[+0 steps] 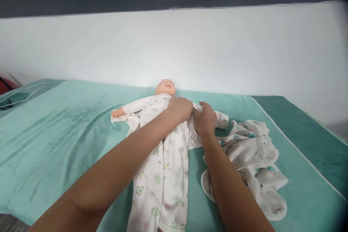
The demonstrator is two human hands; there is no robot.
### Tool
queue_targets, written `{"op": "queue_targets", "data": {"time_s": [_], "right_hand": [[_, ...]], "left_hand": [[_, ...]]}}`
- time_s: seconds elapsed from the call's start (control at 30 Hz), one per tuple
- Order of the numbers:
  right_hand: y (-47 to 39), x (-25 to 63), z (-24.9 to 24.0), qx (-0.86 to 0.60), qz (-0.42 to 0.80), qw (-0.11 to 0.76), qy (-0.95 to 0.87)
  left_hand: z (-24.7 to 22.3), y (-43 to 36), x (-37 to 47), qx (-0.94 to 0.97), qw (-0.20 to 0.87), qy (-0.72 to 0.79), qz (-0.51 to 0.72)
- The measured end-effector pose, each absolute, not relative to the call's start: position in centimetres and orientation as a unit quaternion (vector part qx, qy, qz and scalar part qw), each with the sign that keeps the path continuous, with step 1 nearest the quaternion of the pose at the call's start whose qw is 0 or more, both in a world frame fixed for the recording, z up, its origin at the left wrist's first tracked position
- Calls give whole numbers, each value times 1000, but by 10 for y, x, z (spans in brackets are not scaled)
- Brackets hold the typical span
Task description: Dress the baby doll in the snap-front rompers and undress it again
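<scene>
A baby doll (165, 87) lies on its back, its head toward the wall. White baby clothes (175, 179) printed with green animal faces cover its body and legs. On the left side, the doll's hand (118, 112) pokes out of a long white sleeve. My left hand (181, 108) is closed on the cloth near the doll's shoulder at the right. Just beside it, my right hand (206, 119) grips the same white sleeve (222, 120), whose cuff end stretches out past my fingers. My hands hide the doll's arm there.
A crumpled pile of white printed baby clothes (255, 152) lies right of the doll, partly behind my right forearm. Everything rests on a green plush cover (67, 134). A white wall (168, 47) rises behind. A looped pale cord (24, 92) lies at far left.
</scene>
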State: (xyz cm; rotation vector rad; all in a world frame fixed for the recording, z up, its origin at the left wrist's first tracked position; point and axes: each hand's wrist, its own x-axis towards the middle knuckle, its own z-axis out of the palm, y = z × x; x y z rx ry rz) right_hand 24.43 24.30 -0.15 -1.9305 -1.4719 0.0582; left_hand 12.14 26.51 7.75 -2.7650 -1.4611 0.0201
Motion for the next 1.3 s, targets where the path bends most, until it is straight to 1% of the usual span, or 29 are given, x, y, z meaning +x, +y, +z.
{"op": "queue_targets", "data": {"time_s": [0.1,0.23,0.37,0.53,0.63,0.97,1.3], "right_hand": [[242,247,0,-737,34,338,-585],[243,246,2,-738,34,324,-591],[244,241,3,-745,32,315,-587],[244,243,6,-743,33,317,-588],[244,249,4,-730,60,360,-578],[255,266,-11,-673,168,563,-449],[265,285,-18,-605,338,658,-293]], "left_hand": [[65,273,148,-887,9,-461,26],[50,292,162,-894,1,-445,59],[46,307,164,-896,-1,-436,84],[47,304,162,-899,32,-429,82],[52,300,155,-901,62,-423,75],[85,293,118,-889,142,-428,81],[103,282,98,-877,172,-435,104]]}}
